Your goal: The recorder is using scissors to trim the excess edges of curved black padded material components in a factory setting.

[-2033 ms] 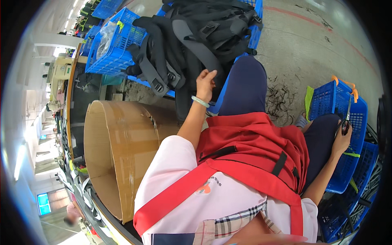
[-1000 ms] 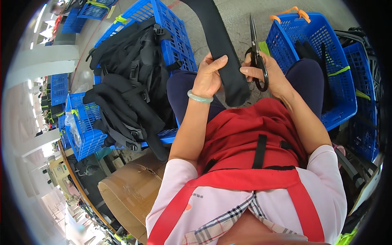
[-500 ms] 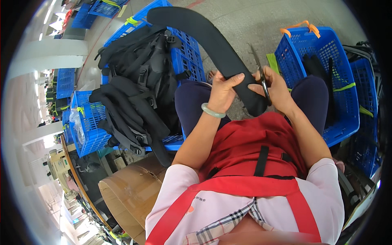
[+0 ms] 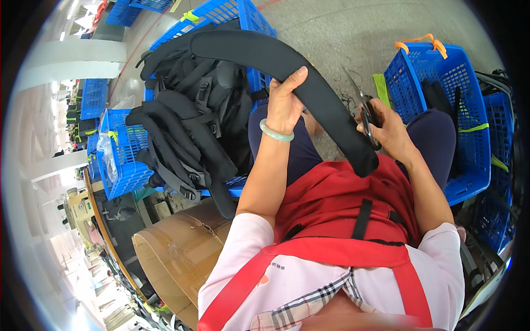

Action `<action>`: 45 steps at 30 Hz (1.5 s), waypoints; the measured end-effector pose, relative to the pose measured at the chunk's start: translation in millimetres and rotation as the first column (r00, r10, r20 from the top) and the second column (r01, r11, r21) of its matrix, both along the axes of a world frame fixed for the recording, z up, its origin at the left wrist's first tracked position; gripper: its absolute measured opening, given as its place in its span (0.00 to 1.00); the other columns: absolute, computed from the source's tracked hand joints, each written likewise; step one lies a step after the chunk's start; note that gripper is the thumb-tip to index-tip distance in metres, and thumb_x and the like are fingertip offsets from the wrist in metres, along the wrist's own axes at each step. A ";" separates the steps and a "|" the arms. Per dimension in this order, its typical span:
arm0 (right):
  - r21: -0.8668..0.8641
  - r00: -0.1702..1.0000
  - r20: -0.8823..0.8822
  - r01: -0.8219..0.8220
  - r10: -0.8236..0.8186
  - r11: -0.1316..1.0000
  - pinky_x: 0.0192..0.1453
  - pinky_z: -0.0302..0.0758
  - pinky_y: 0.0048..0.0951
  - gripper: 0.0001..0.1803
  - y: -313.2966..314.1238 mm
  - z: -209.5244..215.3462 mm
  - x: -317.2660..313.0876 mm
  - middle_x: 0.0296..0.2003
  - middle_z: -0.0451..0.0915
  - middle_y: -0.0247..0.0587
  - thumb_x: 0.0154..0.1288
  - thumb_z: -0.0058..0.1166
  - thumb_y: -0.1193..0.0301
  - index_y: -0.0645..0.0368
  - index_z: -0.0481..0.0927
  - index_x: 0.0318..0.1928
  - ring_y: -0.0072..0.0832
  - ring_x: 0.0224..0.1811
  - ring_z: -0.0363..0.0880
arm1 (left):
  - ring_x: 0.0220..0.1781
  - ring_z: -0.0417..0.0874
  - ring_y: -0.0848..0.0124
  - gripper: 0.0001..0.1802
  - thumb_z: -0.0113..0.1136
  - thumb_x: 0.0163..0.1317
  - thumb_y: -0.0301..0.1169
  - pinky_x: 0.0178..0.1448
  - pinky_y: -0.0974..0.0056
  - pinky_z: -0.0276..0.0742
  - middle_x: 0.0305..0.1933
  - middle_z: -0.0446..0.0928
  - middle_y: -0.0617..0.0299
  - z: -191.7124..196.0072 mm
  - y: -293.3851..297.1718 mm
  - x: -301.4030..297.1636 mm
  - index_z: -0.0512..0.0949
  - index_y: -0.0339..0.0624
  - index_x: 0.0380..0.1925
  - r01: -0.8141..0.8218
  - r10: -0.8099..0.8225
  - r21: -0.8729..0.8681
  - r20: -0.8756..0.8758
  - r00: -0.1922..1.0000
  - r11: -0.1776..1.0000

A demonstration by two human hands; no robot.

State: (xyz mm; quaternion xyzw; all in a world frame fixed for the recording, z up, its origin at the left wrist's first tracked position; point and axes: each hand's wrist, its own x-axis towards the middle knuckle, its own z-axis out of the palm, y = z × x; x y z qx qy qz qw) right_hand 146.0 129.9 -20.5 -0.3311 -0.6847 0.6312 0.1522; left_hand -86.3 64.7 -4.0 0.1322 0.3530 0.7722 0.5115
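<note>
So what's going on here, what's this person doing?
A seated person in a red apron holds a long curved black padded strap across the lap. The left hand grips it near the middle, and the right hand holds scissors at the strap's edge. To the left, a blue crate is piled with black backpacks. Another blue crate stands to the right, and thread scraps lie on the floor.
</note>
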 end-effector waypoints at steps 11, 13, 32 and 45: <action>0.171 0.986 0.139 0.071 -0.096 0.983 0.46 0.68 0.24 0.26 4.6 3.5 -1.2 0.38 0.73 0.36 0.53 0.70 0.60 0.59 0.68 0.42 0.20 0.40 0.69 | 0.35 0.78 0.79 0.10 0.70 0.52 0.22 0.42 0.71 0.74 0.34 0.81 0.66 -28.0 12.5 25.7 0.81 0.36 0.35 0.048 -0.087 -0.088 -0.512 0.855 0.995; 0.212 0.982 -0.045 0.189 -0.184 0.959 0.44 0.68 0.23 0.27 13.7 -2.9 1.9 0.35 0.72 0.34 0.51 0.71 0.60 0.60 0.69 0.42 0.20 0.38 0.69 | 0.35 0.77 0.79 0.12 0.71 0.51 0.24 0.42 0.70 0.74 0.33 0.81 0.65 -25.5 11.3 37.9 0.81 0.34 0.36 0.195 -0.284 -0.211 -0.587 0.758 0.958; -0.214 0.889 -0.215 0.362 -0.405 0.907 0.32 0.64 0.16 0.12 -12.1 8.0 20.9 0.26 0.71 0.22 0.60 0.66 0.68 0.56 0.74 0.35 0.11 0.29 0.67 | 0.44 0.79 0.76 0.16 0.63 0.63 0.29 0.49 0.69 0.76 0.43 0.80 0.63 -14.3 -11.5 66.2 0.77 0.34 0.49 0.396 -0.395 -0.091 -0.427 0.813 0.914; -0.172 0.976 -0.111 0.168 -0.188 0.971 0.35 0.68 0.16 0.14 -31.6 5.7 11.2 0.30 0.77 0.27 0.61 0.65 0.67 0.62 0.77 0.40 0.12 0.31 0.71 | 0.35 0.79 0.79 0.12 0.63 0.63 0.33 0.40 0.73 0.76 0.35 0.80 0.67 -16.0 -16.6 71.9 0.79 0.37 0.41 0.350 -0.335 -0.016 -0.326 0.884 0.937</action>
